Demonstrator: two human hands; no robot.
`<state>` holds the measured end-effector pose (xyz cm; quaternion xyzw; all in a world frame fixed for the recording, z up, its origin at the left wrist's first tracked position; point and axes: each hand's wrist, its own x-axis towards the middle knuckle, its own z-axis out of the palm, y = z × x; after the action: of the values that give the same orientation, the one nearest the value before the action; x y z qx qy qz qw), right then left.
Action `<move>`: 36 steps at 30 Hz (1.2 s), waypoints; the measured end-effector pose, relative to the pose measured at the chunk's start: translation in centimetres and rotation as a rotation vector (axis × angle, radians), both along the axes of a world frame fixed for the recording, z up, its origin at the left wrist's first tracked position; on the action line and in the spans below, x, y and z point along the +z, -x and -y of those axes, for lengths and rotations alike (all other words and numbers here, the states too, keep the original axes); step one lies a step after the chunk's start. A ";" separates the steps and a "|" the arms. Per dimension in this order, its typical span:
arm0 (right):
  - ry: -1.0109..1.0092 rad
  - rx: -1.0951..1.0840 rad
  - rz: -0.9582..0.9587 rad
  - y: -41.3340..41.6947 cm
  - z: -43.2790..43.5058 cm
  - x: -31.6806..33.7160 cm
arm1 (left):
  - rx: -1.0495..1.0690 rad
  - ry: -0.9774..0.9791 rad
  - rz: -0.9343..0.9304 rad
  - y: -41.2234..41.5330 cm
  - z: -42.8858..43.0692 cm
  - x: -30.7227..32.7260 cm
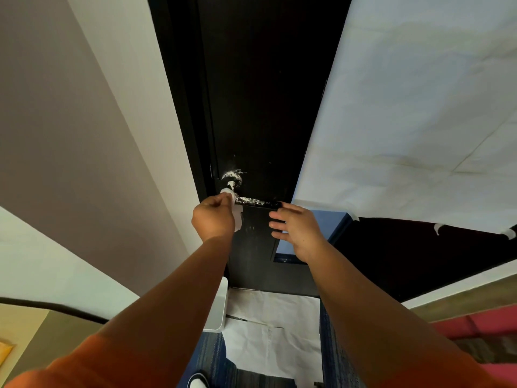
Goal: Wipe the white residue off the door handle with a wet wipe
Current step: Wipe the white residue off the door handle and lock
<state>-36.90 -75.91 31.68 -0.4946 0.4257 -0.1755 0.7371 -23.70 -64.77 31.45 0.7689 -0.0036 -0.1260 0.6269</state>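
Note:
A black lever door handle [253,201] sits on a dark door [260,107], smeared with white residue along the lever and on its round base [232,177]. My left hand [214,218] grips a white wet wipe [230,195] and holds it against the lever's inner end, near the base. Part of the wipe hangs down behind that hand. My right hand [296,229] hovers just below the lever's free end, fingers spread and relaxed, holding nothing.
White paper [419,121] is taped over the surface right of the door, with a blue box [333,222] below it. A white bin [218,306] stands on the floor by the door frame. More white paper [274,326] covers the floor.

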 end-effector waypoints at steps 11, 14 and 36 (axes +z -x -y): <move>0.045 -0.031 0.008 0.2 0.3 -0.2 | -0.018 -0.034 0.043 -0.4 0.2 0.3; 0.146 -0.032 -0.023 0.1 0.5 -0.3 | -0.017 -0.033 0.013 -0.5 0.3 0.3; 0.184 -0.001 -0.050 0.2 0.3 -0.4 | -0.055 0.026 -0.079 -1.9 0.9 0.5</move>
<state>-37.11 -76.24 31.33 -0.5643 0.4261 -0.2018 0.6777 -21.81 -65.67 31.95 0.7547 -0.0013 -0.1734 0.6328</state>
